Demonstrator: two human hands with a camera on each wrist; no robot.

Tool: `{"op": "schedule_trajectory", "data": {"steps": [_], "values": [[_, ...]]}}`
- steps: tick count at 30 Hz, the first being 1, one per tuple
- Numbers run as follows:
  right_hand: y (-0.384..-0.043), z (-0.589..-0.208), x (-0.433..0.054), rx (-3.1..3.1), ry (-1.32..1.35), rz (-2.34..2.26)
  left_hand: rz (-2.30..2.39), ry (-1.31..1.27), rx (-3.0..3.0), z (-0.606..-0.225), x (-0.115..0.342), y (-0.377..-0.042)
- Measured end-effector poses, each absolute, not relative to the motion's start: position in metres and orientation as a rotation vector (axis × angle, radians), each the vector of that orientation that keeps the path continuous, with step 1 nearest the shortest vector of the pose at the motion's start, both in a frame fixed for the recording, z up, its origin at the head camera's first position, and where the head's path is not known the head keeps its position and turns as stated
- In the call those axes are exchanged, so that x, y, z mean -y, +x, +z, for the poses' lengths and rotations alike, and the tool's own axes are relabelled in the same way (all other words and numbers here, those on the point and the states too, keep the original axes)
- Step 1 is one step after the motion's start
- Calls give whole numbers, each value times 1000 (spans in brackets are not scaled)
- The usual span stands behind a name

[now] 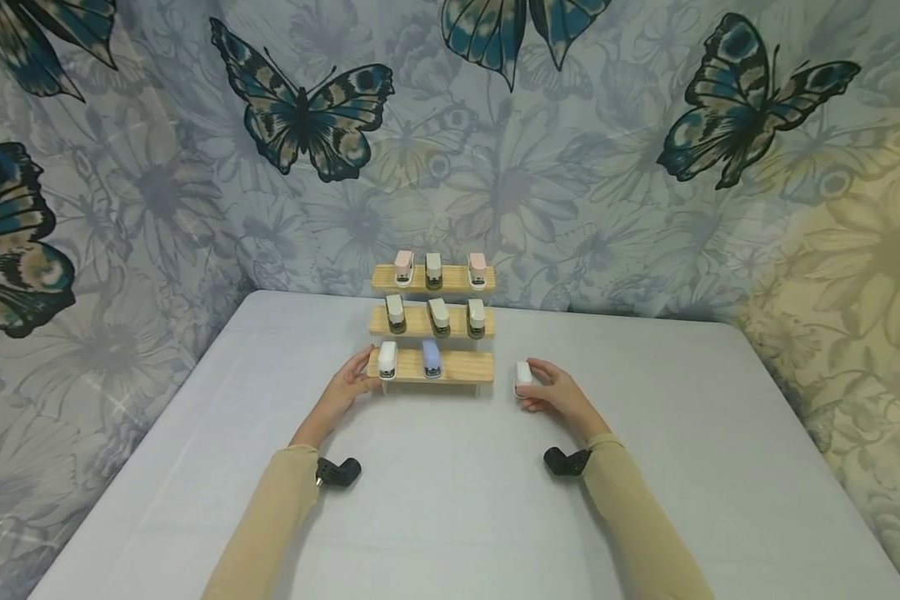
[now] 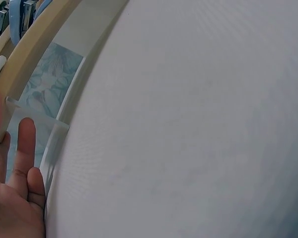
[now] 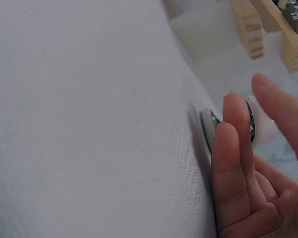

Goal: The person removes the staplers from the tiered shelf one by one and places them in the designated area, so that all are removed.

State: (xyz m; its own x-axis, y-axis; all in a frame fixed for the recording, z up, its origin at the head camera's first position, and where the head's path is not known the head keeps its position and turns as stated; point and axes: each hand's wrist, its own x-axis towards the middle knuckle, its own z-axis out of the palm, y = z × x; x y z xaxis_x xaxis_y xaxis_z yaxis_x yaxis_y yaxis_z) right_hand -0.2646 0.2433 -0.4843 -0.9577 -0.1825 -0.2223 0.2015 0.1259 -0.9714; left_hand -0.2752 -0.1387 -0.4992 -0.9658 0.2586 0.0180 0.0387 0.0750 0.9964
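Observation:
A three-tier display rack with wooden shelves stands on the table, small staplers along each tier. My left hand holds the left end of the lowest shelf. In the left wrist view, the thumb lies at the wooden board and the fingers reach beside its clear support. Right of the rack, my right hand grips a white stapler at the tabletop. Fingers partly hide this stapler in the right wrist view. The lowest shelf bears a white stapler and a blue stapler.
The middle tier carries several pale staplers, among them a tilted one. On the top tier, a grey-green stapler sits between two pink ones. A white cloth covers the table; butterfly-patterned fabric hangs behind it.

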Motion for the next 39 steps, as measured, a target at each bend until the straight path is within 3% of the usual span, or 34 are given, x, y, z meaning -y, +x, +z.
{"op": "schedule_trajectory", "data": {"steps": [15, 24, 39], "values": [[-250, -457, -235, -2341, -123, -1710, 2008, 300, -2139, -483, 132, -261], [-234, -426, -205, -2220, -223, -1823, 2002, 305, -2176, -498, 135, -271], [-253, -453, -182, -2149, -305, -1878, 2026, 322, -2177, -497, 137, -274]]}}
